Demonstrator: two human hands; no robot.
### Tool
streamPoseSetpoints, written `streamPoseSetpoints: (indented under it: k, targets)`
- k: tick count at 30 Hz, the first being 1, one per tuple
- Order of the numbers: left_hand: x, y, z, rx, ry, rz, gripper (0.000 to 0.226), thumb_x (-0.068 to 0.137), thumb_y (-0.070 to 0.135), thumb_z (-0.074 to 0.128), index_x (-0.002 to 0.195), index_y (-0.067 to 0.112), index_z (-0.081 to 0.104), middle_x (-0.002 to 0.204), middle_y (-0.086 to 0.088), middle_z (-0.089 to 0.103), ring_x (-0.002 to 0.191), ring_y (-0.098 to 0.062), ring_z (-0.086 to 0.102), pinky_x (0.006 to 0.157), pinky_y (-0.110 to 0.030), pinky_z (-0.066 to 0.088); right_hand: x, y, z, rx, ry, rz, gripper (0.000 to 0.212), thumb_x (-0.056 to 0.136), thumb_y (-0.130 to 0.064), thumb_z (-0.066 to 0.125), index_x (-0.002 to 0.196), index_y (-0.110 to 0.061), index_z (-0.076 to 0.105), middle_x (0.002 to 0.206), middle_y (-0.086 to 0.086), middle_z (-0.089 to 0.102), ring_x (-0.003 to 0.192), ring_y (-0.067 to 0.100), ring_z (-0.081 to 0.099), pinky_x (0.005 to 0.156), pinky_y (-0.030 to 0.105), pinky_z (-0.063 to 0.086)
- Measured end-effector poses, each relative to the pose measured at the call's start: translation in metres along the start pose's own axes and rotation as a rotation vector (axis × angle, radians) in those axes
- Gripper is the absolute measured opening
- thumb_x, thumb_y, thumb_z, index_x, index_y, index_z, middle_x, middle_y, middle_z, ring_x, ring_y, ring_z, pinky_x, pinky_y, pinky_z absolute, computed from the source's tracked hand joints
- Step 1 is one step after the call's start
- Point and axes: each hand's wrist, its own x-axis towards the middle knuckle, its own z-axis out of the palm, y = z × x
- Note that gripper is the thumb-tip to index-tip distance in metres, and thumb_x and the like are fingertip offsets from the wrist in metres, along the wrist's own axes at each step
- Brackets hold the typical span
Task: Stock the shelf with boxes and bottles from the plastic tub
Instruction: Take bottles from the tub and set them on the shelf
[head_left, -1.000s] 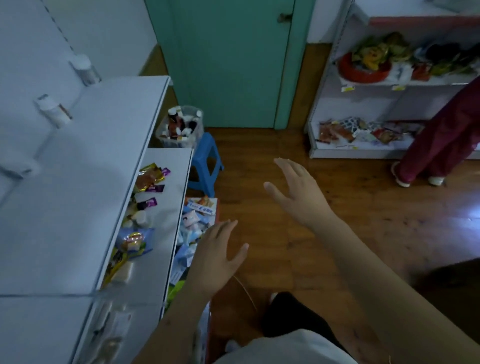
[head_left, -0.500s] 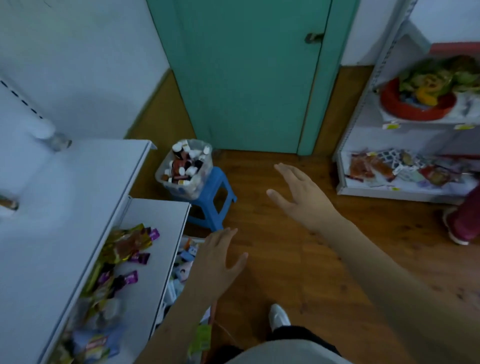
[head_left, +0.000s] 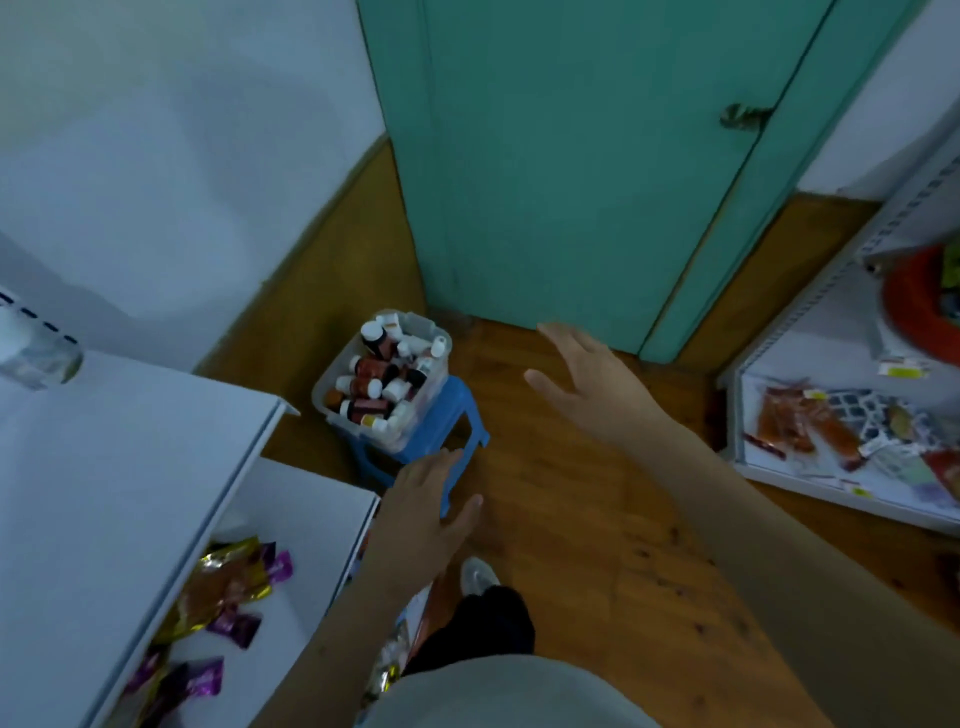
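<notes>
We see the left hand (head_left: 423, 512) and right hand (head_left: 592, 382) empty, fingers spread, above the wooden floor (head_left: 597, 545); the plastic tub (head_left: 382, 379) of bottles (head_left: 371, 370) sits on a blue stool (head_left: 434, 426) beside the white shelf (head_left: 119, 467).
</notes>
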Motion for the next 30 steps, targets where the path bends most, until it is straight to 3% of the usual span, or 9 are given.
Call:
streamPoseSetpoints:
  k: [4,10,16,22,30]
  targets:
    - [0.069,-0.008,-0.026,-0.031,0.055,-0.016,0.058,0.096,0.044,0.057,0.145,0.018,0.042,0.144,0.000,0.046,0.132,-0.014,0.040,0.109,-0.026,0.034,0.085,-0.017,-0.024,-0.042,-0.029,-0.044,0.069,0.098,-0.057,0.044,0.155,-0.021,0.026,0.159,0.002,0.031,0.145,0.021,0.030,0.116,0.038,0.028]
    - [0.155,-0.023,-0.047,-0.061,0.069,-0.016,0.059,0.097,0.047,0.055,0.146,0.018,0.040,0.142,0.000,0.045,0.129,-0.015,0.042,0.106,-0.025,0.036,0.199,-0.038,-0.032,-0.037,-0.024,-0.121,0.066,0.098,-0.050,0.048,0.153,-0.017,0.030,0.156,0.006,0.035,0.143,0.023,0.032,0.118,0.039,0.028]
    - [0.213,-0.042,-0.047,-0.121,0.080,-0.130,0.058,0.099,0.044,0.053,0.148,0.016,0.038,0.146,-0.003,0.044,0.133,-0.017,0.041,0.106,-0.025,0.033,0.283,-0.050,0.001,-0.083,-0.202,-0.233,0.064,0.100,-0.047,0.049,0.154,-0.018,0.029,0.158,0.006,0.032,0.145,0.022,0.029,0.117,0.034,0.022]
    - [0.262,-0.083,-0.037,-0.197,0.104,-0.374,0.057,0.101,0.044,0.049,0.149,0.017,0.036,0.149,-0.003,0.041,0.136,-0.021,0.038,0.109,-0.032,0.033,0.388,-0.053,0.050,-0.129,-0.373,-0.409,0.065,0.099,-0.049,0.047,0.153,-0.017,0.031,0.157,0.004,0.033,0.143,0.021,0.033,0.115,0.032,0.025]
    - [0.327,-0.133,-0.004,-0.332,0.196,-0.817,0.061,0.098,0.048,0.050,0.150,0.018,0.037,0.149,-0.007,0.042,0.136,-0.026,0.040,0.109,-0.037,0.036,0.516,-0.048,0.163,-0.161,-0.756,-0.639,0.057,0.099,-0.040,0.055,0.147,-0.012,0.041,0.146,0.009,0.046,0.131,0.025,0.045,0.106,0.040,0.041]
